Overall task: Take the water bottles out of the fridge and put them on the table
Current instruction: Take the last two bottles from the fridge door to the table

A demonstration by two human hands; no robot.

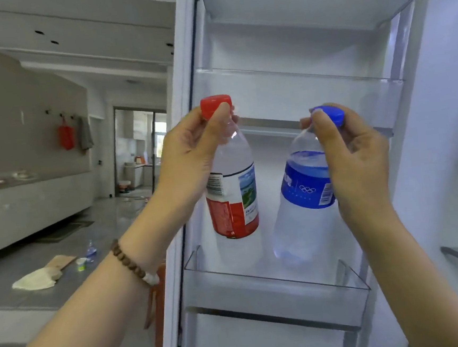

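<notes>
The left hand (192, 146) grips the red-capped bottle (231, 178) by its neck, the right hand (358, 148) the blue-capped bottle (304, 191), both lifted above the door shelf (274, 291); carrying them to the worktop remains.

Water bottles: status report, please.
Left hand grips red-capped clear plastic bottle. Right hand grips blue-capped clear plastic bottle. Both above clear door shelf. Nothing blocking.

The left hand (192, 146) hid part of the red cap (214, 104), and the right hand (358, 151) covered the blue-labelled bottle's (303, 183) neck. Label print stayed unreadable (too blurred). The fridge door (280, 44) ran past the top edge.
</notes>
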